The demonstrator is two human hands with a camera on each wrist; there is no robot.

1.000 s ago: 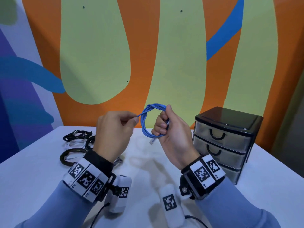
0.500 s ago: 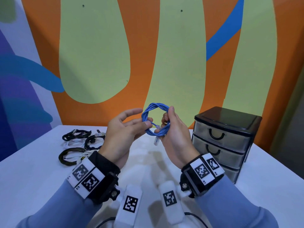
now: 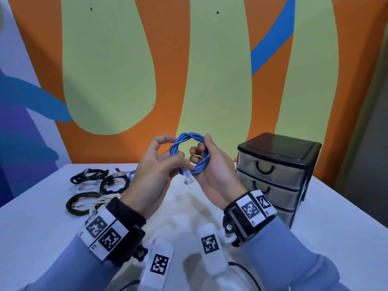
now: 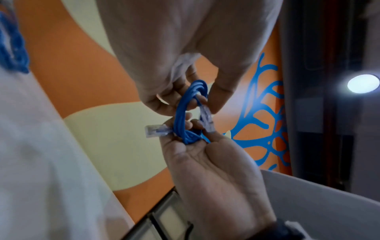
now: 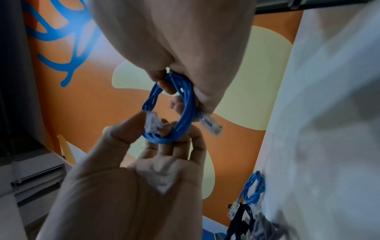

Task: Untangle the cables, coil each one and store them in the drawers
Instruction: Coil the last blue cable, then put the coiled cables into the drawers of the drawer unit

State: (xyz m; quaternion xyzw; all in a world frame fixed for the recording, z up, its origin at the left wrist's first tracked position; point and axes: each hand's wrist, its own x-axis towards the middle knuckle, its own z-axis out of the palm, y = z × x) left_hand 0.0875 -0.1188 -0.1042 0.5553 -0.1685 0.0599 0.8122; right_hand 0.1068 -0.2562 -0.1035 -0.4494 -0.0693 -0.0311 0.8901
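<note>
A small coil of blue network cable hangs in the air between both hands, above the white table. My right hand grips the coil's right side, fingers through the ring. My left hand pinches the lower left of the coil by its clear plug. The right wrist view shows the blue coil with one plug between left thumb and finger and another plug sticking out. In the left wrist view the coil is edge-on. The black-topped drawer unit stands to the right, drawers closed.
On the table's left lie coiled black cables, a dark ring of cable, a white cable and a second blue cable. Two white tagged blocks hang below my wrists near the front edge.
My left hand, which held the cable's loose end out to the left, has come in to the coil and now pinches it at the plug. The right hand kept its hold.
</note>
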